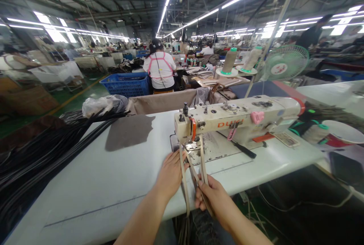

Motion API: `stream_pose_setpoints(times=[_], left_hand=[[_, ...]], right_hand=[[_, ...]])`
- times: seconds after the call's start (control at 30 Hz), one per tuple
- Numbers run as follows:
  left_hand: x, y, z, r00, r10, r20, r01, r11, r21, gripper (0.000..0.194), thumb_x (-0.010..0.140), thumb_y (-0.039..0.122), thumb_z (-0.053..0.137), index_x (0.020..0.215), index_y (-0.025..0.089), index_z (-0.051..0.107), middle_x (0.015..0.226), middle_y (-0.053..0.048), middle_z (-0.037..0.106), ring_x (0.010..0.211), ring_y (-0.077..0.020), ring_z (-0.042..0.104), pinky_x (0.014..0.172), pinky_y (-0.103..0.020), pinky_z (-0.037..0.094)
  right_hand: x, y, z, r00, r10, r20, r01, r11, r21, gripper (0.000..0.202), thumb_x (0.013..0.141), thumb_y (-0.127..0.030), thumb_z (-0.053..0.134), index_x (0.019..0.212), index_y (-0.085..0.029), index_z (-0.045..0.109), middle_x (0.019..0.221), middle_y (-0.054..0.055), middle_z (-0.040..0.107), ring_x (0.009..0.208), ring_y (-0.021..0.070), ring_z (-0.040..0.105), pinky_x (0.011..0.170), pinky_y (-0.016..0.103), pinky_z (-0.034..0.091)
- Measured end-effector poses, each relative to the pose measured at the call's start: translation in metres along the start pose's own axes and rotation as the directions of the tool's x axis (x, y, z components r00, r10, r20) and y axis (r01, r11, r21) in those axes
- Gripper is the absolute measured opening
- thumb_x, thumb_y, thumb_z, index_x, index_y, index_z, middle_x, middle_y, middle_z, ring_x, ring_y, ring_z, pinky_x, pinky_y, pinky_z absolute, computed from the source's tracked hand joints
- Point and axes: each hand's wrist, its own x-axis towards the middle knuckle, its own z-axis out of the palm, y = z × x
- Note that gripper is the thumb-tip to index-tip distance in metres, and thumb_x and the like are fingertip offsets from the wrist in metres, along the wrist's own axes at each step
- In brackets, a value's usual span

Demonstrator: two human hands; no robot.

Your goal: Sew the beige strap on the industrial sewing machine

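Observation:
A beige sewing machine [210, 123] stands on the pale work table. Narrow tan straps [202, 157] run from its presser foot [193, 146] toward me, and one hangs over the table's front edge. My left hand [170, 171] lies flat just left of the foot, fingers stretched forward; a strap crosses over it near the thumb. Its fingertips are partly hidden by the straps and the machine head. My right hand [209, 193] is closed around the tan straps at the front edge, thumb on top. More strap ends dangle below the table.
Left of the machine lies a dark grey-brown piece of material [129, 133]. Long black strips [57, 157] hang over the table's left side. A black-handled tool [244, 150] rests by the machine bed. Thread cones [229, 61] and a fan [284, 65] stand behind; a person [159, 66] sits ahead.

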Motion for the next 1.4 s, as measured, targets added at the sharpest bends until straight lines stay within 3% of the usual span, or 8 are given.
stream_pose_setpoints(times=[0.3, 0.47, 0.8, 0.97, 1.13, 1.3, 1.4], left_hand=[[0.003, 0.004, -0.004, 1.000, -0.015, 0.013, 0.015, 1.000, 0.013, 0.043, 0.111, 0.036, 0.038, 0.144, 0.017, 0.058, 0.147, -0.012, 0.064, 0.137, -0.0283, 0.060, 0.116, -0.054, 0.047], [0.003, 0.003, -0.003, 1.000, -0.012, 0.022, 0.011, 1.000, 0.015, 0.043, 0.111, 0.036, 0.038, 0.144, 0.017, 0.059, 0.147, -0.012, 0.064, 0.137, -0.0285, 0.060, 0.117, -0.054, 0.047], [0.002, 0.001, -0.001, 0.999, -0.011, 0.034, 0.009, 0.999, 0.037, 0.042, 0.110, 0.038, 0.043, 0.142, 0.016, 0.059, 0.147, -0.012, 0.064, 0.137, -0.0291, 0.060, 0.117, -0.054, 0.046], [0.003, 0.001, -0.001, 0.999, -0.002, 0.034, 0.001, 1.000, 0.025, 0.042, 0.109, 0.037, 0.045, 0.143, 0.017, 0.059, 0.148, -0.012, 0.063, 0.140, -0.0289, 0.057, 0.117, -0.054, 0.047], [0.002, 0.001, -0.002, 0.999, -0.016, 0.039, 0.015, 1.000, 0.017, 0.043, 0.109, 0.038, 0.045, 0.145, 0.019, 0.058, 0.149, -0.012, 0.062, 0.140, -0.0290, 0.056, 0.117, -0.055, 0.046], [0.001, 0.000, 0.001, 1.000, -0.016, 0.020, 0.016, 1.000, 0.011, 0.043, 0.110, 0.039, 0.044, 0.146, 0.021, 0.058, 0.148, -0.011, 0.063, 0.140, -0.0289, 0.057, 0.117, -0.055, 0.047], [0.001, 0.000, 0.002, 1.000, -0.013, 0.016, 0.012, 1.000, 0.013, 0.042, 0.110, 0.038, 0.044, 0.146, 0.021, 0.058, 0.148, -0.011, 0.063, 0.140, -0.0290, 0.057, 0.117, -0.055, 0.047]], right_hand=[[-0.022, 0.007, -0.011, 0.999, 0.039, 0.014, -0.038, 0.999, -0.034, 0.067, 0.070, -0.072, 0.082, 0.102, -0.018, 0.059, 0.061, -0.006, 0.065, 0.046, 0.0129, 0.064, 0.041, 0.020, 0.038], [-0.028, 0.013, -0.015, 0.999, 0.025, 0.019, -0.024, 0.999, -0.043, 0.061, 0.077, -0.070, 0.079, 0.104, -0.018, 0.061, 0.061, -0.006, 0.063, 0.047, 0.0131, 0.065, 0.043, 0.020, 0.040], [-0.036, 0.017, -0.019, 0.999, 0.039, 0.006, -0.039, 0.997, -0.071, 0.062, 0.078, -0.071, 0.077, 0.107, -0.018, 0.063, 0.063, -0.004, 0.064, 0.047, 0.0117, 0.064, 0.042, 0.019, 0.037], [-0.036, 0.019, -0.019, 0.999, 0.052, 0.002, -0.052, 0.998, -0.041, 0.066, 0.074, -0.074, 0.079, 0.105, -0.018, 0.064, 0.060, -0.005, 0.063, 0.047, 0.0122, 0.064, 0.042, 0.019, 0.039], [-0.029, 0.027, -0.021, 0.994, 0.106, -0.022, -0.108, 0.992, -0.069, 0.086, 0.052, -0.087, 0.081, 0.099, -0.018, 0.063, 0.052, -0.006, 0.060, 0.039, 0.0142, 0.060, 0.036, 0.021, 0.034], [-0.032, 0.031, -0.024, 0.998, 0.069, 0.004, -0.068, 0.996, -0.054, 0.069, 0.071, -0.078, 0.079, 0.104, -0.018, 0.063, 0.058, -0.005, 0.063, 0.046, 0.0131, 0.064, 0.041, 0.019, 0.038], [-0.035, 0.032, -0.025, 0.998, 0.066, 0.014, -0.065, 0.997, -0.041, 0.066, 0.073, -0.075, 0.079, 0.103, -0.018, 0.064, 0.059, -0.005, 0.063, 0.045, 0.0127, 0.064, 0.041, 0.019, 0.038]])
